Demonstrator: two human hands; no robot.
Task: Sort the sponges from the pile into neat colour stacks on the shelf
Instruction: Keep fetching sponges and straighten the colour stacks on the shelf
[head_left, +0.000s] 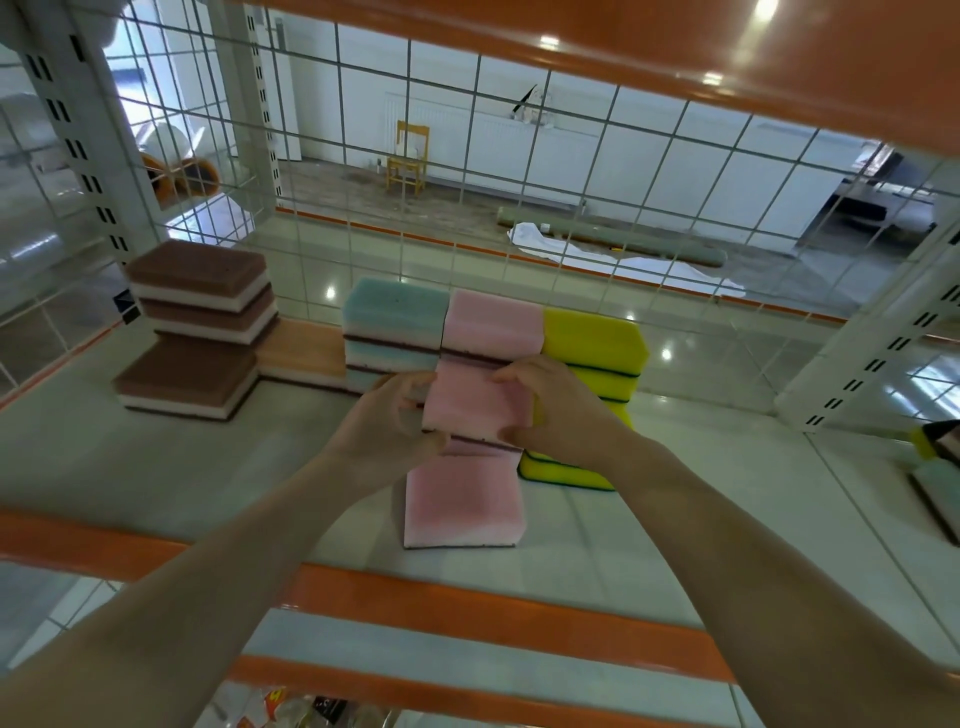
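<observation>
**Sponges: squaring the pink stack**

Pink sponge (475, 402), pinched at its ends by the left hand (387, 421) and right hand (550, 410), sits mid-shelf (260, 457) between a rear and a front pink sponge (462, 499). Judged best: lower flat, edges flush. Visible count: three brown, about three blue, three pink, several yellow.
</observation>
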